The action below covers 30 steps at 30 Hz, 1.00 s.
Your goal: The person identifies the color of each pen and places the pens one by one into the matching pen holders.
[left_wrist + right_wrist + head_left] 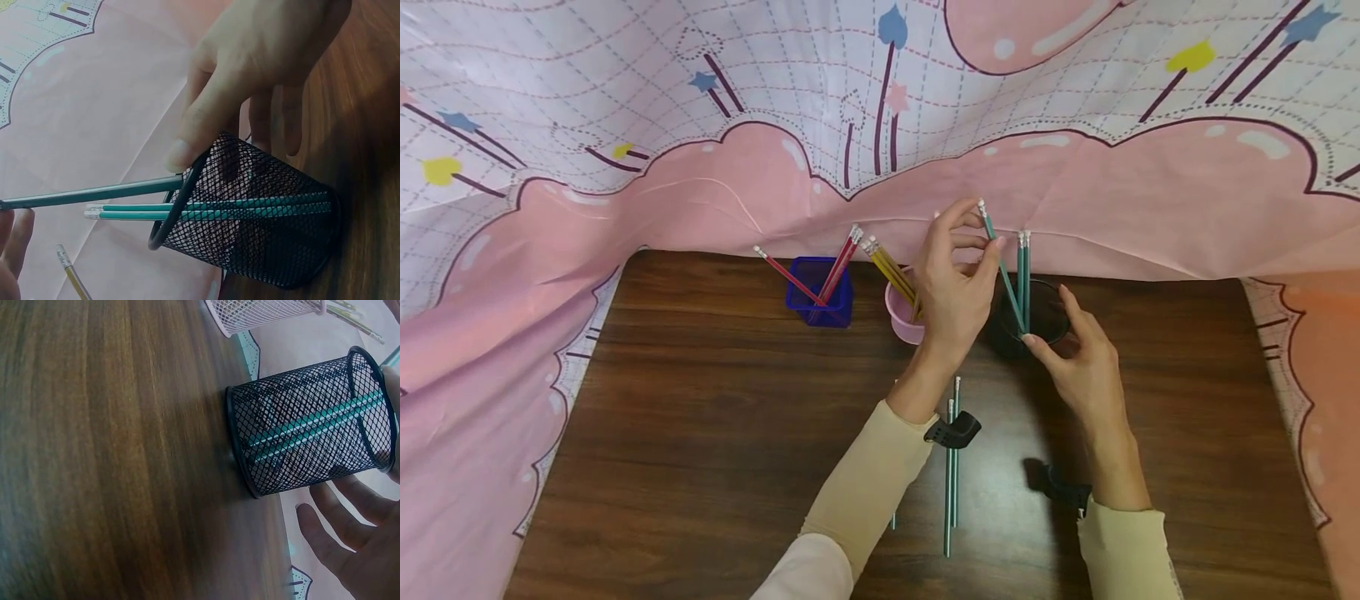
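Note:
A teal pencil (1005, 273) with a white eraser end is pinched in my left hand (953, 283), near its upper end. The pencil slants down to the rim of a black mesh pencil cup (275, 244). My right hand (1090, 379) grips this cup at the rim, its thumb on the near side and the other fingers around the far side. Two teal pencils (306, 431) lean inside the cup, showing through the mesh. More teal pencils (947, 500) lie on the table below my left wrist, partly covered by the wrist strap.
Left of the black cup stands a pink mesh cup (904, 327) with yellow pencils (887, 268), partly behind my left hand. Farther left is a blue mesh cup (829, 317) with red pencils (838, 271). Behind the wooden table (715, 433) hangs a pink patterned cloth (1112, 208).

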Tool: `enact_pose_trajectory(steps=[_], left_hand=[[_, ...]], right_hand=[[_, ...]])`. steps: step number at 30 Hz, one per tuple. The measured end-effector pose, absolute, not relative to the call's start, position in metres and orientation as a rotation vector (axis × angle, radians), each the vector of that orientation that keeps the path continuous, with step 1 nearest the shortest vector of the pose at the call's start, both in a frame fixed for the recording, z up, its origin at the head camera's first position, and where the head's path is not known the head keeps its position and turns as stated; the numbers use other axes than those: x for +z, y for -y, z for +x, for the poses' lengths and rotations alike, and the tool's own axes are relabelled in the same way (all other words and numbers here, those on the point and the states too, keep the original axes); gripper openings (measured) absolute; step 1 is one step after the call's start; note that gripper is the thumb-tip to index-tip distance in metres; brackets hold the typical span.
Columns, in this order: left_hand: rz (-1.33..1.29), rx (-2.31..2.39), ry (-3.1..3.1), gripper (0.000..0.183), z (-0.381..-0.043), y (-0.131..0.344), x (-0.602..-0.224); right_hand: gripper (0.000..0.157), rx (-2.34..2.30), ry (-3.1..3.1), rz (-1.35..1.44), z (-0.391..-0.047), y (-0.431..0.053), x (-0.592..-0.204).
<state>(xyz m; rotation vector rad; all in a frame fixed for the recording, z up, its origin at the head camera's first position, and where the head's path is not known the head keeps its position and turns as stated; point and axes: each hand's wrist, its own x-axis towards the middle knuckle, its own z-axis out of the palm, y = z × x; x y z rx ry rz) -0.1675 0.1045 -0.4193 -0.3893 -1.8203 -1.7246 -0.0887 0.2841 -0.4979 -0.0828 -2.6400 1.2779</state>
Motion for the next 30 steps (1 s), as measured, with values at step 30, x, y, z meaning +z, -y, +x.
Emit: enact_pose_trajectory(steps=[30], left_hand=[[-0.554,-1.683,1.969,0.048,-0.163,-0.096,-0.422]], right_hand=[[0.081,1.304,2.616,-0.058,-0.087,-0.283,-0.497]])
